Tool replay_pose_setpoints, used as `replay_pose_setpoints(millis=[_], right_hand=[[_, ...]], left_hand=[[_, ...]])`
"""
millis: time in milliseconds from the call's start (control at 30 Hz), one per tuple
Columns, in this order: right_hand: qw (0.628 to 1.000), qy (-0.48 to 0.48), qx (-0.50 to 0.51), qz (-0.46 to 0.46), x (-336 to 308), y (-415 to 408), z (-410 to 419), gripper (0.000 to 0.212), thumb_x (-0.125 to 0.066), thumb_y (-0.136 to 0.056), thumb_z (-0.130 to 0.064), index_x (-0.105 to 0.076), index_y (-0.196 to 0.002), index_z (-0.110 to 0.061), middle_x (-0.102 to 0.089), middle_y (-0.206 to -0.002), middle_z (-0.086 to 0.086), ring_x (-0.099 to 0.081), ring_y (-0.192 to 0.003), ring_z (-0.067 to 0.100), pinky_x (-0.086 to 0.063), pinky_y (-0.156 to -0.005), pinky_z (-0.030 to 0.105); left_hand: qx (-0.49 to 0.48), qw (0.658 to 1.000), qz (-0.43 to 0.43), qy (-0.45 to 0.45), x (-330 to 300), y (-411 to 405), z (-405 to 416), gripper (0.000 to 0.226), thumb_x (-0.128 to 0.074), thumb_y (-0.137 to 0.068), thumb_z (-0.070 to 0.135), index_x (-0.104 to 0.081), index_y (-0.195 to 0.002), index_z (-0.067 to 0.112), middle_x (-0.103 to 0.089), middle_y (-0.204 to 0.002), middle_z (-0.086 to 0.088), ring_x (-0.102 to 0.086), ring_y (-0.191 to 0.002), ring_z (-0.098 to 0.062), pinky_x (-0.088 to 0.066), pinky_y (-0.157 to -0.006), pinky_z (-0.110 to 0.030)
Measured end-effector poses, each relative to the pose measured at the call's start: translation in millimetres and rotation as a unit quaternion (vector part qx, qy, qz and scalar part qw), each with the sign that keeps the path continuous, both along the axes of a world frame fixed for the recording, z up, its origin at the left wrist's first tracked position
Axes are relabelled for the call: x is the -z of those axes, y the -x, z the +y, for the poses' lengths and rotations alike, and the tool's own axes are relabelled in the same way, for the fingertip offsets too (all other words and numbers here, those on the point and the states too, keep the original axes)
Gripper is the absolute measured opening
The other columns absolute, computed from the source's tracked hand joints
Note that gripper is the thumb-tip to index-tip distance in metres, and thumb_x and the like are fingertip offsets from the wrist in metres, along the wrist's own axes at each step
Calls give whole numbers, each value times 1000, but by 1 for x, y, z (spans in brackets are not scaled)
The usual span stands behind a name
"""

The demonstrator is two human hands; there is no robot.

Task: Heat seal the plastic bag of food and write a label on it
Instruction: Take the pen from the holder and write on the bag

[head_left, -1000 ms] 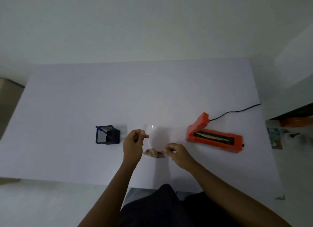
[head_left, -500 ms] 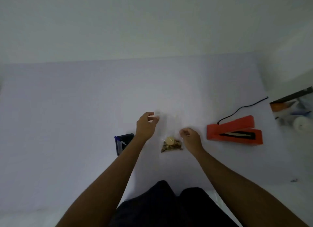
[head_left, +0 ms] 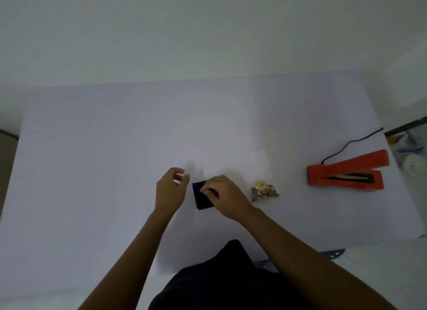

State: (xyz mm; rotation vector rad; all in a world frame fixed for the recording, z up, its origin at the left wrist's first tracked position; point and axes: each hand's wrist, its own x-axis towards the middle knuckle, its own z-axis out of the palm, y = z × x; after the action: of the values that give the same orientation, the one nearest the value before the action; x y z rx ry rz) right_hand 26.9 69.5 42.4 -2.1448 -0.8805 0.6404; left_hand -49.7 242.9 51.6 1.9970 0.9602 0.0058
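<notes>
a: we're looking down at a pale table [head_left: 115, 171] against a plain white wall. the red sealer [head_left: 346, 173] is lying open at far right, its black cord [head_left: 346, 145] trailing back.

b: and the bag [head_left: 264, 190]?

a: it's resting on the table between the holder [head_left: 202, 200] and the sealer, nobody touching it.

b: our hands?

a: our right hand [head_left: 225, 197] is reaching over the black holder, fingertips pinching at the blue pen [head_left: 196, 185]; we can't tell if the grip is closed. our left hand [head_left: 169, 189] is hovering just beside it, loosely curled and empty.
</notes>
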Motion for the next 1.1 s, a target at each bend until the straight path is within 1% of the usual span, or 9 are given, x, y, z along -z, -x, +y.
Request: replay_pose_setpoints(millis=[167,333,433,567,667,733,867,1000,1100], right_hand=[[990,110,-84,-31,22,11,19,25,-59,-91,-10,-72,-113,-14,-66,-122,5,-50,-118,22,-48,-95,39],[981,146,-120,-45,25,6,19,30,-66,-88,-14,-72,-117,-18,-64,-130,3,-47,-124,23,-45,-101,39],[990,106,-88,-15,18,0,13,35,-54,-93,-4,-70,-122,-13,-62,-134,7,-48,-122,24,-43,-103,38],[994,-19,49,97,-2,-5,1,41,-52,-93,7,-70,-123,-15,-62,-133,2,-54,-118,14,-43,-104,24],[947,-102,183,244,-20,-11,-8,48,-56,-92,8,-71,-121,-27,-66,-106,-6,-59,-95,9,-47,-93,18],[878,-179,268,354,-29,-17,-13,52,-53,-91,10,-70,-122,-29,-61,-90,1,-50,-78,15,-47,-79,26],[747,-317,328,484,-38,-33,-20,52,-49,-92,14,-62,-131,-18,-68,-114,2,-55,-78,11,-39,-68,29],[750,-300,347,476,-44,-38,-17,29,-71,-84,-13,-69,-112,-15,-67,-92,4,-57,-79,13,-41,-63,28],[760,-262,368,468,-45,-35,-13,27,-67,-86,-38,-74,-90,-12,-67,-79,7,-52,-67,14,-37,-61,30]], left_hand=[[116,985,122,32,20,22,-4,34,-64,-89,48,-69,-106,19,-74,-90,1,-67,-80,-11,-53,-73,-25],[128,981,138,36,19,24,-23,23,-63,-90,37,-72,-95,16,-68,-77,6,-62,-67,-7,-48,-59,-20],[118,983,142,22,20,20,-26,27,-61,-90,28,-69,-75,8,-63,-62,1,-55,-53,-10,-50,-54,-29],[120,982,143,-21,17,12,-17,31,-61,-88,27,-62,-63,9,-59,-57,-2,-52,-50,-15,-39,-47,-24],[124,980,145,-53,10,5,-4,31,-60,-87,30,-59,-61,13,-56,-56,-2,-52,-52,-18,-35,-47,-24],[119,980,144,-64,7,-1,6,32,-59,-88,31,-59,-61,13,-55,-56,-1,-53,-53,-19,-38,-49,-24],[112,981,139,-78,7,-18,24,34,-59,-89,29,-62,-63,7,-58,-56,-2,-53,-50,-16,-39,-47,-23],[111,980,142,-88,13,-30,37,34,-59,-90,28,-62,-64,6,-59,-57,-5,-54,-51,-17,-39,-47,-24],[110,977,161,-86,17,-35,41,33,-58,-90,29,-62,-65,8,-60,-60,-6,-58,-56,-22,-45,-51,-27]])
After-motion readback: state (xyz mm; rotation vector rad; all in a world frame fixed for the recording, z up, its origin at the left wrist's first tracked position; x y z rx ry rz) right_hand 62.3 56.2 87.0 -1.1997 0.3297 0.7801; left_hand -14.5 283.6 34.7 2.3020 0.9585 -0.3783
